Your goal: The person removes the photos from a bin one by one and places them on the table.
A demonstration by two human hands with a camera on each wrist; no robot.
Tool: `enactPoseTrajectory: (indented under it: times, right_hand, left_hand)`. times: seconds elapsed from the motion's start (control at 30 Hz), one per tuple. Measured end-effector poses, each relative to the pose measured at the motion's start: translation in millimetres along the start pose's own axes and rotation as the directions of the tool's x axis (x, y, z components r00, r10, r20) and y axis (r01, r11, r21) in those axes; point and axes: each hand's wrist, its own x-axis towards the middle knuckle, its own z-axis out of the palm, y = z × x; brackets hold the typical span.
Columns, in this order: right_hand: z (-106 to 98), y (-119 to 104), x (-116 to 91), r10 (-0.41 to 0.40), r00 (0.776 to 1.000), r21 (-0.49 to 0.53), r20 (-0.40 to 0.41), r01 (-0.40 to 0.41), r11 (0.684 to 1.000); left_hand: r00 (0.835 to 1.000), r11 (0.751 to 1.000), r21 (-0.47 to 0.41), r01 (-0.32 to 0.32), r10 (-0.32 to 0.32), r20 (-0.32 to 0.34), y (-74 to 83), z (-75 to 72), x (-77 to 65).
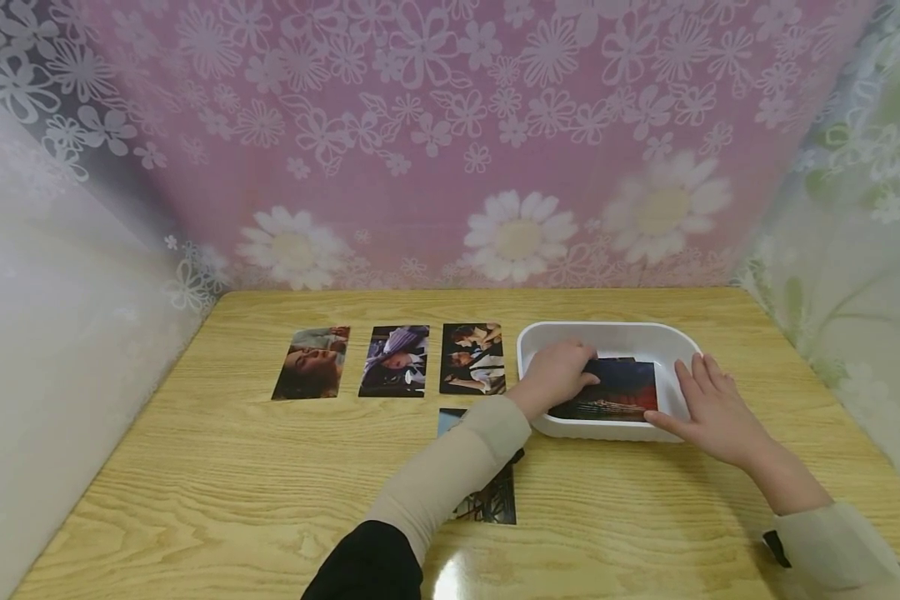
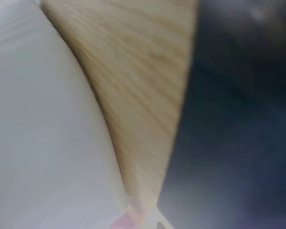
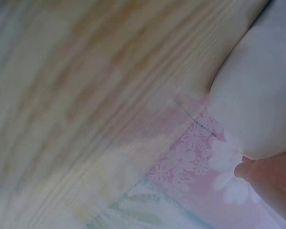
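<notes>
A white plastic bin stands on the right of the table, with dark photo cards lying in it. My left hand reaches over the bin's left wall and pinches the cards at their left side, thumb on top; its other fingertips are partly hidden. At the bin's right end, my right hand rests with fairly straight fingers on the rim, its thumb by the cards' lower right corner. In the right wrist view, part of that hand shows against the bin wall.
Left of the bin, three photo cards lie in a row: a reclining face, a striped hat and several figures. Another card lies partly under my left forearm. Flowered curtains surround the wooden table.
</notes>
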Motion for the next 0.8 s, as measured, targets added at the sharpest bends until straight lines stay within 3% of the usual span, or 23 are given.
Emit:
enactPoseTrajectory:
  times: [0.2, 0.37, 0.47, 0.57, 0.63, 0.73, 0.8]
  right_hand:
    - [1, 1, 0, -0.002, 1.0, -0.001, 0.001, 0.002, 1.0]
    - [1, 1, 0, -0.003, 1.0, -0.003, -0.001, 0.003, 1.0]
    - [1, 2, 0, 0.001, 1.0, -0.008, -0.001, -0.001, 1.0]
    - [1, 2, 0, 0.0, 1.0, -0.011, -0.003, 0.0, 1.0]
    - [2, 2, 0, -0.006, 1.0, -0.011, -0.005, 0.006, 1.0]
    - [2, 3, 0, -0.013, 1.0, -0.01, -0.012, 0.012, 1.0]
    - [2, 3, 0, -0.015, 1.0, -0.011, -0.015, 0.015, 1.0]
  left_hand:
    - [1.0, 0.993, -0.118, -0.013, 0.012, -0.008, -1.0, -2.2, 0.8]
    - [1.0, 0.975, -0.22, 0.016, -0.019, -0.015, -1.8, -4.0, 0.1]
    - [0.996, 0.956, -0.293, 0.022, -0.045, -0.073, -4.4, -6.3, -1.9]
    - [0.983, 0.936, -0.352, 0.024, -0.087, -0.164, -8.8, -10.4, -4.8]
    - [0.967, 0.916, -0.399, 0.029, -0.128, -0.222, -12.2, -14.4, -7.2]
    - [0.94, 0.867, -0.498, 0.025, -0.19, -0.283, -18.3, -21.0, -11.5]
    - [0.924, 0.813, -0.583, 0.01, -0.231, -0.306, -22.6, -26.7, -15.4]
